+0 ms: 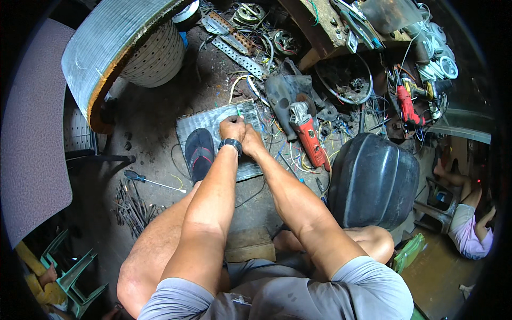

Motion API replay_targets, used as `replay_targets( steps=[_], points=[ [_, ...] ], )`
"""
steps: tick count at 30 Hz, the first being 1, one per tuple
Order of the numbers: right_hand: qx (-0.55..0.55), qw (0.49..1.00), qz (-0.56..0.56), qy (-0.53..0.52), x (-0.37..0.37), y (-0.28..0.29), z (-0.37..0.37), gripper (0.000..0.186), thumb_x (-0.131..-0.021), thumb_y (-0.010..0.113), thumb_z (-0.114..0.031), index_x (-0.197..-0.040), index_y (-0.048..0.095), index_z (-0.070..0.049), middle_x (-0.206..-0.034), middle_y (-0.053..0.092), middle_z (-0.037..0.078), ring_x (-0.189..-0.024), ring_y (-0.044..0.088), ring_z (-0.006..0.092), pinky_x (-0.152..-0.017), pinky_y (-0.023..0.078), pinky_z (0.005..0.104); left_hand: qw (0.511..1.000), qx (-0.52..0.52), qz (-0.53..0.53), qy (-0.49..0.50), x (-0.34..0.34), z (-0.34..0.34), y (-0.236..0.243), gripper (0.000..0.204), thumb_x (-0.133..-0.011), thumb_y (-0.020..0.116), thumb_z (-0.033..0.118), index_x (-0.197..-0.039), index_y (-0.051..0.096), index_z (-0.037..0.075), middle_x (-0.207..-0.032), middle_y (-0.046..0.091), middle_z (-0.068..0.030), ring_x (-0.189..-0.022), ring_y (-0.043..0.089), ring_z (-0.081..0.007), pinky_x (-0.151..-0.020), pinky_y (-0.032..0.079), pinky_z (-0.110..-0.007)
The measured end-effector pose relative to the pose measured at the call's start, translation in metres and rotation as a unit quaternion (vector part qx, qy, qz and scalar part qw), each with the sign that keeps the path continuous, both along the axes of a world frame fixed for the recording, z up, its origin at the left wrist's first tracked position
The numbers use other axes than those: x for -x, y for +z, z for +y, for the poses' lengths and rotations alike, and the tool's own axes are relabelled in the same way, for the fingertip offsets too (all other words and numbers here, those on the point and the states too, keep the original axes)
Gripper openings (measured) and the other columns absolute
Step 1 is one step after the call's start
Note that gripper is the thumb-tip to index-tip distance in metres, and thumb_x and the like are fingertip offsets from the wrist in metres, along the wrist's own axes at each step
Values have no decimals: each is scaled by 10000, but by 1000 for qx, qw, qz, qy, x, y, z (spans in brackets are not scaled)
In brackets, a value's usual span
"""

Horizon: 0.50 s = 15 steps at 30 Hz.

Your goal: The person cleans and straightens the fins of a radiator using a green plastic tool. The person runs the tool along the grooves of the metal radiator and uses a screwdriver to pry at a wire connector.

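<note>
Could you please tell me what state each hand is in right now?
Left hand: fingers curled closed over the grey board; whether it holds anything is unclear.
Right hand: close beside the left, fingers mostly hidden; state cannot be told.

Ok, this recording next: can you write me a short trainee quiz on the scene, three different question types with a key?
1. Whose wrist wears the dark band: (a) the left hand or (b) the right hand?
2. True or false: the red grinder lies right of the grey board.
3. Fill in: the screwdriver has a ____ handle.

Key: 1 a; 2 true; 3 blue.
</note>
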State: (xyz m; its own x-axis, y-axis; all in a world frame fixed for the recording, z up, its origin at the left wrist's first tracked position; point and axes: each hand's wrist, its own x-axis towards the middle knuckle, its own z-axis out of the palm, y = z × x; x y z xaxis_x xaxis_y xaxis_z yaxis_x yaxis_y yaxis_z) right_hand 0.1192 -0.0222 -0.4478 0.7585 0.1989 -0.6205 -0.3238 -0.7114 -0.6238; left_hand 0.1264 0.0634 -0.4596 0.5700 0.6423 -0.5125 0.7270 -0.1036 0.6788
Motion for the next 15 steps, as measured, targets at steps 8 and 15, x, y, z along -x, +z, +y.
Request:
replay_targets(
  steps=[8,15],
  points=[
    [-11,1000,-23,-19,10,-13,-11,488,-899,642,-360,-1197,555,16,-1159,658,313,-1134,627,456,-921,503,495,1000,10,12,-15,5,-11,16,285,-843,752,306,-964,778,50,-910,754,-187,-863,730,-289,-828,542,-369],
    [-11,999,-9,-32,13,-9,-16,471,-919,611,-370,-1217,550,-10,-1144,663,313,-1120,633,461,-904,506,500,1000,18,8,-12,8,-15,15,309,-844,753,314,-991,773,42,-941,757,-181,-897,728,-286,-845,539,-362]
  ],
)
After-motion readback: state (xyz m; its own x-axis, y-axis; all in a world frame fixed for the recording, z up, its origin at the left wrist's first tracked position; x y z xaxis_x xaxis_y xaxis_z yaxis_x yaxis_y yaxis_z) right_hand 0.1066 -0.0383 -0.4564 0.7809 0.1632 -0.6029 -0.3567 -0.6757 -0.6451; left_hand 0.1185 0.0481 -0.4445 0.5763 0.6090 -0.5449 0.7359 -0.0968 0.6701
